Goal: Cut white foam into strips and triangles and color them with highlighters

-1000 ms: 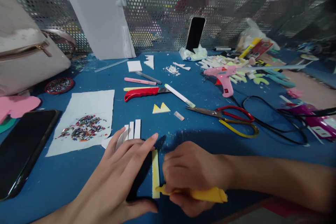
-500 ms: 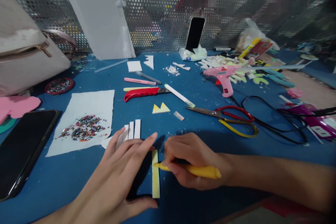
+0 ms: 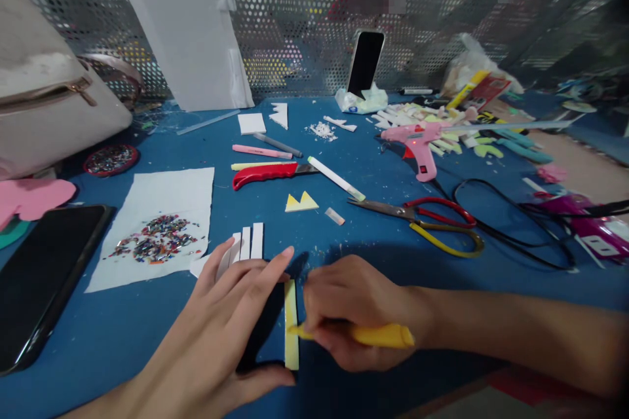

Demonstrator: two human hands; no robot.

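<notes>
Right hand grips a yellow marker pen, its tip touching a narrow pale-yellow foam strip lying near the front edge of the blue table. Left hand lies flat and open, fingers spread, holding nothing, pressing the surface just left of the strip. Three white foam strips lie just beyond the left fingers. Red-and-yellow scissors sit farther right.

Dim overhead light, soft shadows, warped blurry edges
</notes>
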